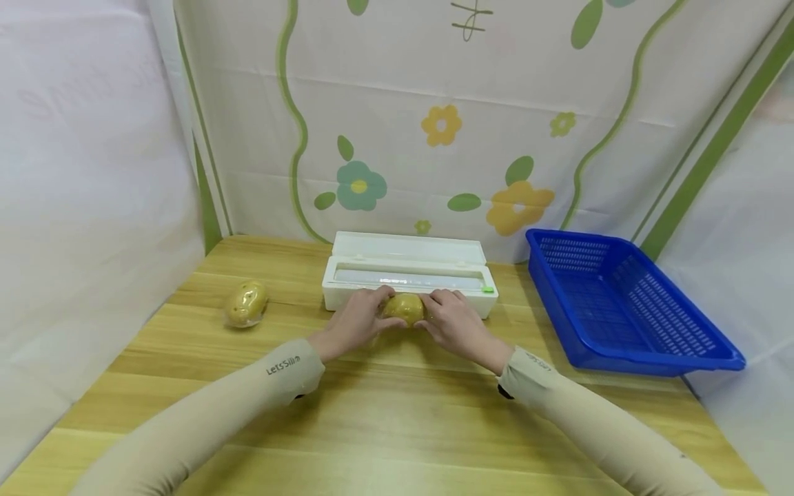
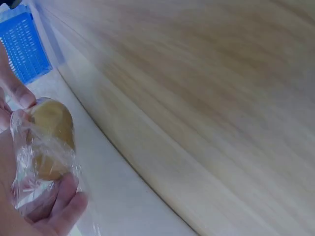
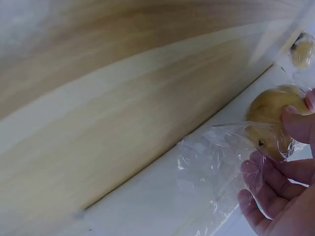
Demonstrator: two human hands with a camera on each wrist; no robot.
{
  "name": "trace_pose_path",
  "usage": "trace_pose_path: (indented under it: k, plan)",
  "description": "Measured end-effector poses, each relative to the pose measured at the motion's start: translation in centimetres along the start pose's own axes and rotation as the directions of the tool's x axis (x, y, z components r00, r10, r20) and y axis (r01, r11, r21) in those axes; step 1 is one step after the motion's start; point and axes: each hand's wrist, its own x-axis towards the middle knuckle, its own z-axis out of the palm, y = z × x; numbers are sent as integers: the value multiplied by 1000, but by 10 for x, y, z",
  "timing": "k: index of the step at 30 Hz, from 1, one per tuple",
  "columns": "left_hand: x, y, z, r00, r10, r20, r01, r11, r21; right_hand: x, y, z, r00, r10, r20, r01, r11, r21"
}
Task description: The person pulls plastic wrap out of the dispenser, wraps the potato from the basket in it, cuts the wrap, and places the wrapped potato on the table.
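A yellow potato [image 1: 404, 308], partly wrapped in clear cling film [image 3: 211, 162], is held between both hands just in front of a white cling film dispenser [image 1: 409, 297]. My left hand [image 1: 358, 315] grips the potato's left end, its fingers bunching film in the left wrist view. At the other end my right hand [image 1: 455, 322] holds on, its thumb on the potato and its fingers on the film. In the right wrist view, loose film hangs off the potato. The dispenser's lid is raised, and a film roll [image 1: 397, 279] lies inside.
Another film-wrapped potato [image 1: 247, 303] lies on the wooden table [image 1: 397, 420] to the left. On the right stands a blue plastic basket [image 1: 558, 313] with perforated sides. A printed cloth [image 1: 397, 151] hangs behind the table.
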Motion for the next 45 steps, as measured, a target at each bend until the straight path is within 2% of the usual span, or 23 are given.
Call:
trace_pose_path:
  k: [5, 8, 12, 18, 23, 28, 34, 38, 45]
  plan:
    - [-1, 4, -3, 998, 2, -57, 3, 996, 93, -1, 0, 1, 1000, 6, -1, -6, 1000, 9]
    - [-3, 4, -5, 997, -6, -71, 14, 993, 115, -2, -2, 1, 1000, 8, 9, -8, 1000, 14]
    - [-3, 3, -8, 997, 34, -66, -26, 991, 128, -1, -2, 2, 1000, 14, 13, -15, 998, 57]
    - [-4, -3, -8, 996, 66, -64, -63, 997, 49, 0, 1, 2, 998, 48, 50, -54, 989, 136]
    - [-5, -8, -8, 993, 86, -82, -88, 996, -17, 0, 2, 3, 998, 45, 37, -50, 989, 141]
    - [-4, -12, -7, 994, 92, -57, -94, 995, -26, -1, 0, 6, 998, 57, -21, -52, 977, 208]
    - [-2, -16, -5, 997, 83, 1, -83, 995, -55, -3, -1, 11, 990, 127, -56, -97, 921, 378]
    - [-1, -18, -5, 998, 46, 31, -44, 995, -86, 0, 1, 11, 990, 135, -27, -110, 897, 428]
    - [-2, -21, -7, 997, -12, 81, 19, 995, -93, 3, 2, 12, 990, 130, 51, -139, 891, 432]
